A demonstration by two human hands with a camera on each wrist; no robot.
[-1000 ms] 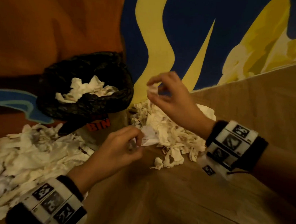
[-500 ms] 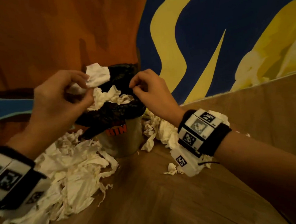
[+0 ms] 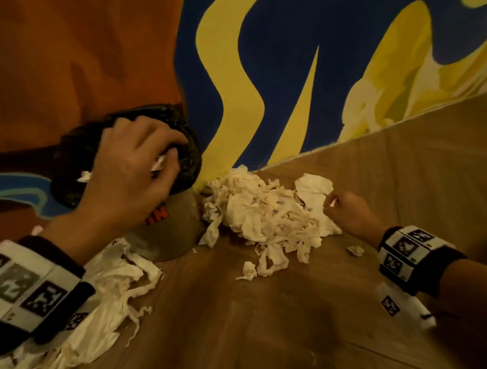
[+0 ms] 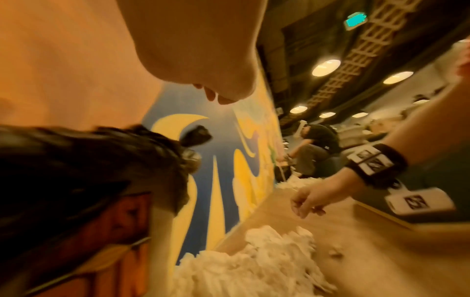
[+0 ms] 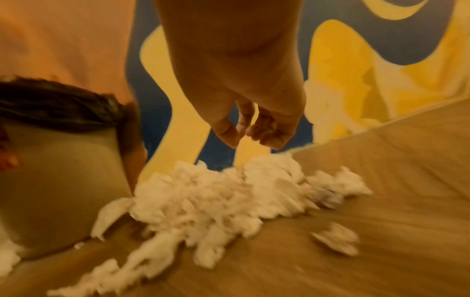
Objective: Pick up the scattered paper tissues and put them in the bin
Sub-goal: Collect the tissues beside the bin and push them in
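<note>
The bin [image 3: 179, 228], lined with a black bag [image 3: 186, 156] and marked BIN, stands against the wall. My left hand [image 3: 138, 168] lies over its mouth, fingers bent down around a white tissue [image 3: 159, 162] that shows between them. In the left wrist view only the palm and fingertips [image 4: 218, 96] show. A pile of crumpled tissues [image 3: 261, 211] lies right of the bin. My right hand [image 3: 330, 204] hovers low at that pile's right edge, fingers loosely curled and holding nothing [image 5: 244, 136]. A second tissue pile [image 3: 112, 292] spreads left of the bin.
A small loose scrap [image 3: 354, 250] lies on the wooden floor [image 3: 273, 325] near my right wrist. The painted orange, blue and yellow wall [image 3: 286, 67] rises right behind the bin. Another person [image 4: 318, 152] sits far off along the wall.
My left hand has carried its tissue from above and left of the bin down onto the bin's mouth. My right hand has left the bin and dropped to the right pile.
</note>
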